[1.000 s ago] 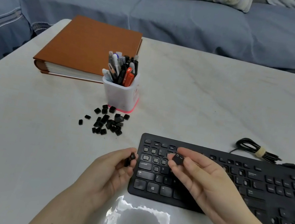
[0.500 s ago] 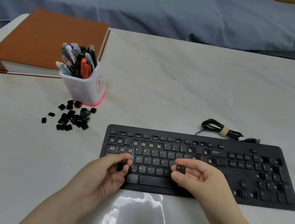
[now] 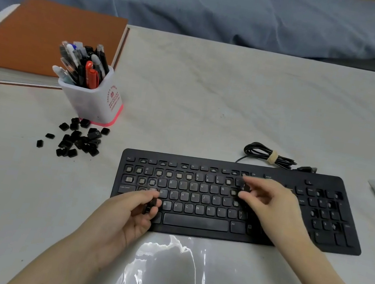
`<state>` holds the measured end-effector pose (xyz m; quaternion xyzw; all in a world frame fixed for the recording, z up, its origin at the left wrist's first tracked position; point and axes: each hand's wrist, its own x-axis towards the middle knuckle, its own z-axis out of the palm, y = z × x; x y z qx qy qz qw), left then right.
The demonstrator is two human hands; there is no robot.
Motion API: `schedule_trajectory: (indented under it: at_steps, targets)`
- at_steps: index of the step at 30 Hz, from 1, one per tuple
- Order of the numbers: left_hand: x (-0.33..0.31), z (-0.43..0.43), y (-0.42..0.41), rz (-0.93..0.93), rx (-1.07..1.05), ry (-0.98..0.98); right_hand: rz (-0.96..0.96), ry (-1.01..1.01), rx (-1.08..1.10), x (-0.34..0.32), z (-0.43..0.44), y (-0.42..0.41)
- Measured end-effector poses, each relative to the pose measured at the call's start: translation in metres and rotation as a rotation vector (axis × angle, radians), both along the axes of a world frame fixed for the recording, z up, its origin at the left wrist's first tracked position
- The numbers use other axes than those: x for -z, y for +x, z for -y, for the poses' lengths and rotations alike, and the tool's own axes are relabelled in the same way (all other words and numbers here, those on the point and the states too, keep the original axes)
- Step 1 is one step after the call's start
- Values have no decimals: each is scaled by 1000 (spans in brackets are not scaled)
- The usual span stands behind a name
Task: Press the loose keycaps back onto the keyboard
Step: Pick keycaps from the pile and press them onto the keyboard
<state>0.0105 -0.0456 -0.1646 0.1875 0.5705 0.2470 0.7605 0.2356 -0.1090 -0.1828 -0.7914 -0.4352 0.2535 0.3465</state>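
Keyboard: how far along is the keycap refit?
Done: most letter keys sit on the keyboard. In hand: the right hand pinches a keycap over the gaps right of O; the left hand holds another keycap. Left: bare sockets along the number row and left end, plus the keycap pile by the pen cup.

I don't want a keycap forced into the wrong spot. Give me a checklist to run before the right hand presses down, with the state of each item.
1. Keycap pinched in right hand: ok.
2. Bare socket beside the fingertips: ok.
3. Legend matches that socket: cannot tell, blurred.
4. Keycap square over the socket: cannot tell.
5. Keyboard flat on table: ok.
6. Left hand clear, holding spares at the keyboard's left end: ok.
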Motion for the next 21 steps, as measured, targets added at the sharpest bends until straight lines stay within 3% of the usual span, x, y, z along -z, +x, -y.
schedule_trajectory:
  at_steps: [7,16,21]
  targets:
    - [-2,0,-4,-50,45,92,133,-77,-145,7,-34,10]
    - [3,4,-3,-12,32,94,115,-226,-237,0,-48,13]
    - [-2,3,-1,76,-18,69,306,-148,-287,15,-40,11]
